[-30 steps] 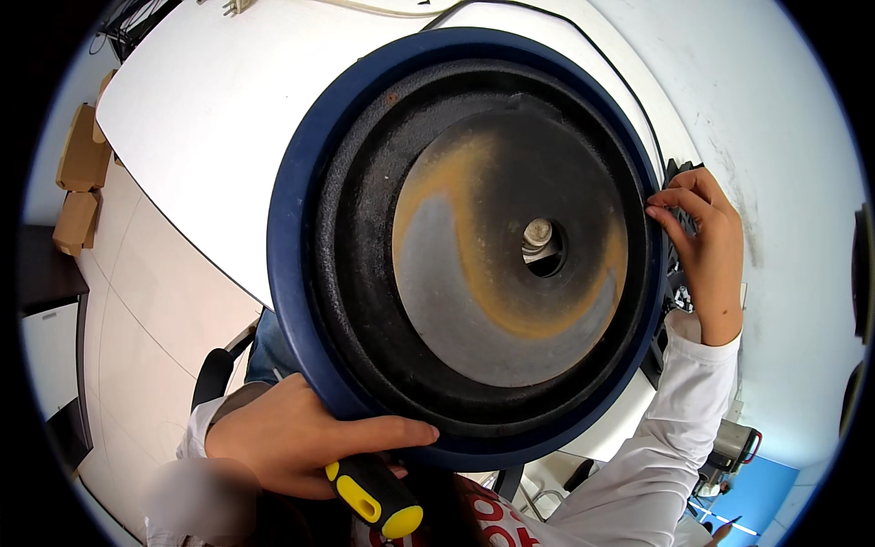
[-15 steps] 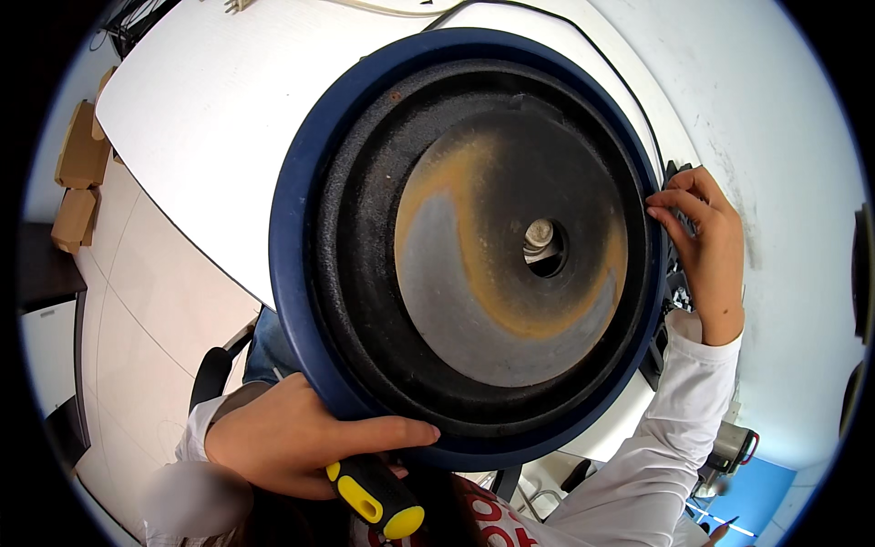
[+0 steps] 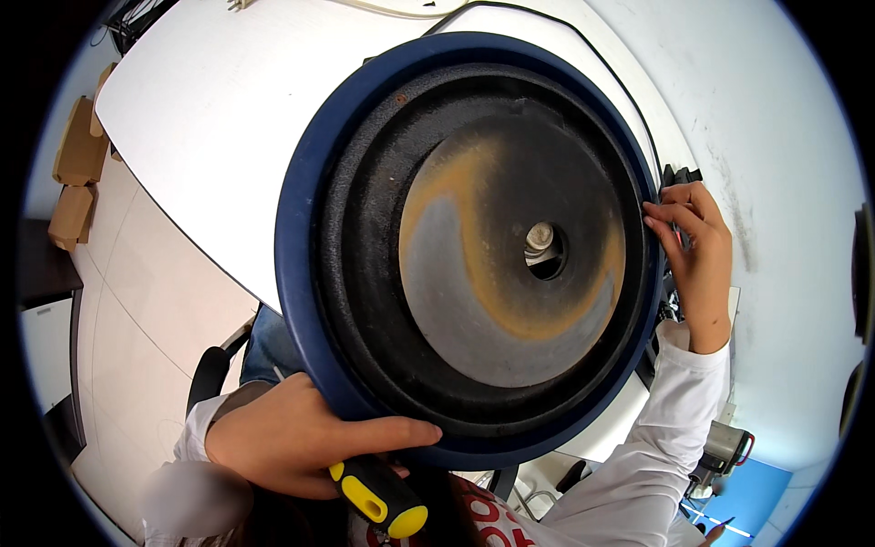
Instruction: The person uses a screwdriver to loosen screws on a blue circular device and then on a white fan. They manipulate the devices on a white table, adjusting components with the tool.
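A large round appliance body (image 3: 360, 365) fills the middle, tilted toward me, with a dark blue outer rim (image 3: 296, 273) and a black stepped ring inside. Set in it is a grey metal plate (image 3: 456, 310), stained brown and black, with a round hole showing a silvery part (image 3: 540, 239). My left hand (image 3: 292, 433) is closed round a black and yellow screwdriver (image 3: 375, 497) while its thumb presses along the lower rim. A thin bit of shaft seems to show beyond that hand. At the right edge, my right hand (image 3: 693, 242) pinches the rim with curled fingertips.
Beneath lies a white table (image 3: 210, 137) with a curved edge. A black cable (image 3: 583, 36) runs behind the appliance along the pale wall (image 3: 775, 182). Cardboard boxes (image 3: 80, 150) stand on the floor at left, and a chair's black armrest (image 3: 211, 374) is beside the table.
The appliance has shifted slightly to the right and its tilt differs a little. My right hand has moved slightly left and down with the rim; my left hand keeps its hold.
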Demonstrator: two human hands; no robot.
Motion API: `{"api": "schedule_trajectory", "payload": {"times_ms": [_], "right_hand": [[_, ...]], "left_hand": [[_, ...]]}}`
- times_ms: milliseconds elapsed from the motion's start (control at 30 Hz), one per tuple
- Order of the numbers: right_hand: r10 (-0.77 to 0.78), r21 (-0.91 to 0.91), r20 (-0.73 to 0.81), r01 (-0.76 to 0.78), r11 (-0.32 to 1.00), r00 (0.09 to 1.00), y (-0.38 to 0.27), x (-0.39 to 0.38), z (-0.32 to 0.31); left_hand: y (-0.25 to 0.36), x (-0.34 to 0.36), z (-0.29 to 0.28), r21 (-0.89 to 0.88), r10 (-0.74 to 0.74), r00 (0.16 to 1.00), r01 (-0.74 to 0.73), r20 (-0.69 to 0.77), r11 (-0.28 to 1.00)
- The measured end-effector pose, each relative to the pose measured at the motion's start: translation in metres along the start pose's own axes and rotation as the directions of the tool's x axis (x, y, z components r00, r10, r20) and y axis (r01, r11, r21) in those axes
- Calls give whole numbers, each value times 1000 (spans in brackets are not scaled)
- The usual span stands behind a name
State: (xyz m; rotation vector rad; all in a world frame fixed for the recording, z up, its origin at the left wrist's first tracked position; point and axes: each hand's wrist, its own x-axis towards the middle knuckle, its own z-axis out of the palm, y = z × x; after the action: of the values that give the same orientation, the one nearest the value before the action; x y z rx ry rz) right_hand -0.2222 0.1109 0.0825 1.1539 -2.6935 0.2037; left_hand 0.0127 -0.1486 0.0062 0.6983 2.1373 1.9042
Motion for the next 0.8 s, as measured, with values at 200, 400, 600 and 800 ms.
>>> {"api": "schedule_trajectory", "payload": {"times_ms": [200,400,600,800], "right_hand": [[-16,38,-29,17,999,999,-5,-8,2],[37,12,-85,-36,999,996,-18,-26,8],[75,-23,-96,-77,997,993,-25,-29,4],[20,-132,-74,-30,991,997,-35,-33,4]], "left_hand": [[7,-7,-3,35,-238,963,235,126,971],[7,-6,-4,16,-218,965,218,142,976],[11,-5,-1,-51,-187,975,194,120,980],[14,-6,1,-63,-186,980,190,70,980]]}}
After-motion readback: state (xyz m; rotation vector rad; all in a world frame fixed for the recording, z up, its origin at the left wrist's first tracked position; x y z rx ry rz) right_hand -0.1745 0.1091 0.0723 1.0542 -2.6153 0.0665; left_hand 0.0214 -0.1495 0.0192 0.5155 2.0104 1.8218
